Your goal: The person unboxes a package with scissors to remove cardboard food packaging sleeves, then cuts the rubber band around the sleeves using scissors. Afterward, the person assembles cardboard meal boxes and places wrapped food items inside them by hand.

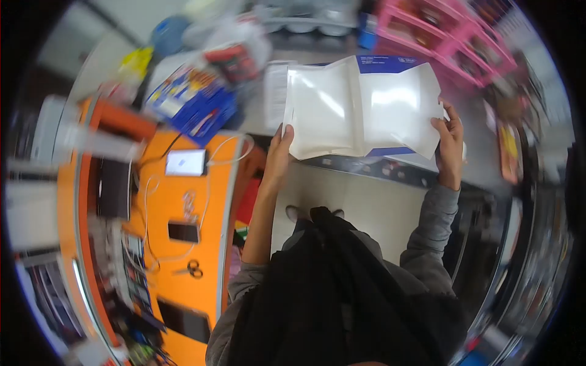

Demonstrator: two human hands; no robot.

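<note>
An opened-out carton [326, 113] with a white, shiny inside and blue printed flaps is spread between my hands, creased down its middle. At its lower left corner, my left hand [280, 152] grips the edge, thumb on the white side. My right hand [450, 137] pinches the right edge, fingers curled around it. The carton is held above the floor and the front edge of the grey counter. Its underside faces away from me, hidden.
Left of me stands an orange desk [162, 213] with a white-screened phone [186, 163], a dark phone [184, 232], cables and scissors [190, 269]. A blue packet [192, 104] and plastic bags lie beyond it. A pink drawer rack [448, 36] stands at the back right.
</note>
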